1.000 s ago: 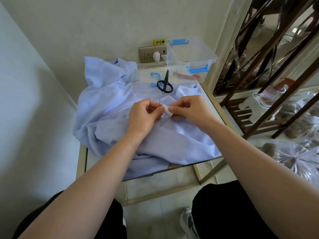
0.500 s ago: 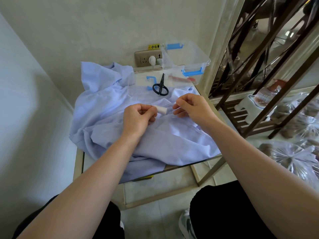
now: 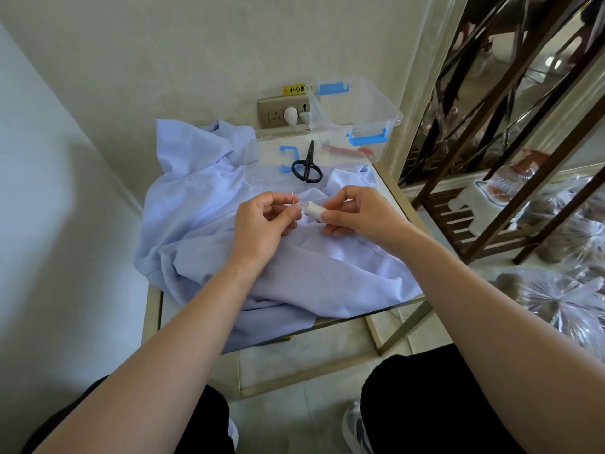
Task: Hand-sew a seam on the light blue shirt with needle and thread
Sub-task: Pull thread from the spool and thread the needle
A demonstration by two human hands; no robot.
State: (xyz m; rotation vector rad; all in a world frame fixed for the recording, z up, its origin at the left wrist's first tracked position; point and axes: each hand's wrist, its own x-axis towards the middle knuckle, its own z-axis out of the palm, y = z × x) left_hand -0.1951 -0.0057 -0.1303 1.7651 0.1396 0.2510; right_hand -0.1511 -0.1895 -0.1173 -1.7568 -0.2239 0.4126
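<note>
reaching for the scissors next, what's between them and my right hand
Only light blue shirt lies between the scissors and right hand, per the head view.

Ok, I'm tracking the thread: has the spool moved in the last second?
No: the spool stays just below the scissors, now in the right hand.

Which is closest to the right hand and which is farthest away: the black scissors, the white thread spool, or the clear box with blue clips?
1. The white thread spool: held at the fingertips of the right hand.
2. The black scissors: behind the hand, toward the wall.
3. The clear box: farthest, at the back right corner against the wall.
</note>
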